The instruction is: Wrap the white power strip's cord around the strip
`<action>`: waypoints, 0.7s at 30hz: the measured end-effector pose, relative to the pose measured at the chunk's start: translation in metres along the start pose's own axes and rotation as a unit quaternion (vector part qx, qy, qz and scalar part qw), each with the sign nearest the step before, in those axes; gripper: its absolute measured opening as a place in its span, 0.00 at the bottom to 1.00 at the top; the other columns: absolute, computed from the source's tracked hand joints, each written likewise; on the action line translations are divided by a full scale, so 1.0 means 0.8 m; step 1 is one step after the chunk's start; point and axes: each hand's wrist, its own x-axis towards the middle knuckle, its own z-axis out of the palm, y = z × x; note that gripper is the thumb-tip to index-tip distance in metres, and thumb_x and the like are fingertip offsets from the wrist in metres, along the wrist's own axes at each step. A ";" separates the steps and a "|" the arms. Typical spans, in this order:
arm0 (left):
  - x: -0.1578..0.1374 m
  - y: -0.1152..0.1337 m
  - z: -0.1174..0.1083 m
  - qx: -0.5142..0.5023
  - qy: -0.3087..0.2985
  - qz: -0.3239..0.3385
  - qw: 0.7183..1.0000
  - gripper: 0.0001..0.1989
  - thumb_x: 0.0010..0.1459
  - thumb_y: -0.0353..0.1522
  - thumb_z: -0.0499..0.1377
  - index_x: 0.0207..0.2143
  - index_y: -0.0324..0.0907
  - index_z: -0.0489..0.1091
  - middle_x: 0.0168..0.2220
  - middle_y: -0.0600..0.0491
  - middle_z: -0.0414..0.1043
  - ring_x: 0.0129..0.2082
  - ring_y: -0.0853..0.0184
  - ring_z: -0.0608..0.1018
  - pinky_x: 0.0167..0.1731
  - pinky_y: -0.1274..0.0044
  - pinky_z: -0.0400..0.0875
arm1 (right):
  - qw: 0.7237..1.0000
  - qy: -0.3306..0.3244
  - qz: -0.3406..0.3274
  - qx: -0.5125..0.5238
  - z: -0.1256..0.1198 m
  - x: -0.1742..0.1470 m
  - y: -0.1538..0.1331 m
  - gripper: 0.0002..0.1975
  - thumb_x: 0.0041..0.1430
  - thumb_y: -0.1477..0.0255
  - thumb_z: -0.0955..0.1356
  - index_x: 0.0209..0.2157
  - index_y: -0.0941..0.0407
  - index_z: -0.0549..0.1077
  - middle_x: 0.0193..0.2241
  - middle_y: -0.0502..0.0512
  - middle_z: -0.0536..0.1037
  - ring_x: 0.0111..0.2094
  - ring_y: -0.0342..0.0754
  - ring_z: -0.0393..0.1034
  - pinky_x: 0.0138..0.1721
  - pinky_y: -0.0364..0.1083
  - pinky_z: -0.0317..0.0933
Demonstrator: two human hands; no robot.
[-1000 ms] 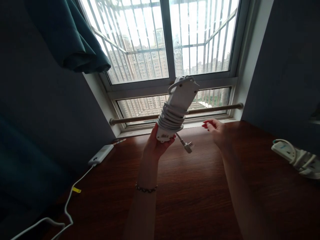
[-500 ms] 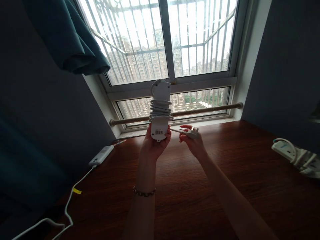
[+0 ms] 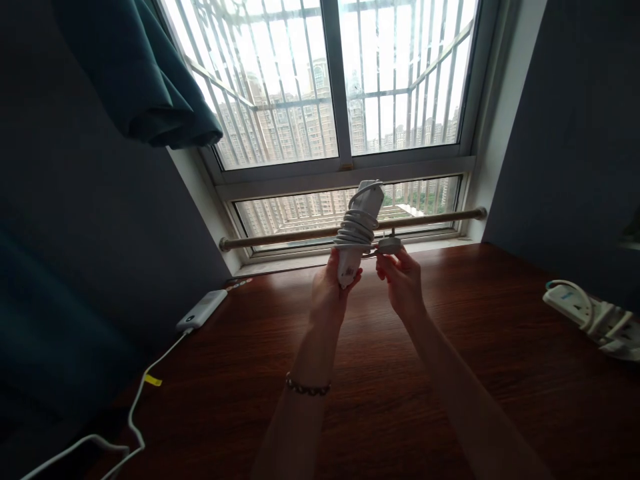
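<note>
My left hand [image 3: 330,283] is closed around the lower end of a white power strip [image 3: 370,199], which I hold up tilted, its top leaning right. The strip's white cord [image 3: 356,230] is wound several times about its middle. A label with a barcode shows near the lower end. Close by on the right, my right hand [image 3: 401,277] grips the cord's plug [image 3: 389,245], whose prongs point up and away from me. A short piece of cord runs between the plug and the coils. Both hands are above the wooden table.
On the brown table [image 3: 390,400] a second power strip [image 3: 590,313] with wound cord lies at the right. A white power bank [image 3: 203,311] with a cable [image 3: 135,407] rests at the left edge. Behind are a rail [image 3: 425,219], a barred window and a blue curtain [image 3: 165,100].
The power strip has moved right and slightly down with my left hand and now tilts and turns partly edge-on. My right hand has turned the plug so its prongs point up, nearer the strip.
</note>
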 end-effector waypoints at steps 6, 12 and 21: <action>0.011 -0.003 -0.009 -0.038 0.017 0.042 0.998 0.21 0.51 0.46 0.61 0.35 0.36 0.70 0.28 0.51 0.72 0.25 0.70 0.75 0.28 0.78 0.72 | 0.999 -0.040 -0.012 0.019 0.018 -0.014 0.006 0.08 0.45 0.71 0.73 0.32 0.53 0.78 0.40 0.52 0.67 0.31 0.44 0.67 0.27 0.42 0.63; 0.011 -0.010 -0.011 0.059 -0.028 0.140 0.988 0.24 0.51 0.49 0.58 0.35 0.35 0.71 0.28 0.51 0.72 0.25 0.71 0.73 0.28 0.79 0.69 | 0.994 -0.105 0.011 -0.009 0.009 -0.013 0.010 0.07 0.51 0.71 0.70 0.34 0.55 0.77 0.27 0.50 0.73 0.19 0.41 0.65 0.20 0.41 0.58; -0.002 -0.023 0.004 0.111 -0.034 0.242 0.963 0.17 0.57 0.43 0.55 0.35 0.37 0.70 0.25 0.55 0.68 0.24 0.73 0.69 0.27 0.81 0.65 | 0.954 -0.126 -0.148 -0.230 -0.003 -0.016 -0.016 0.05 0.56 0.72 0.67 0.28 0.57 0.73 0.19 0.47 0.64 0.20 0.41 0.56 0.23 0.42 0.53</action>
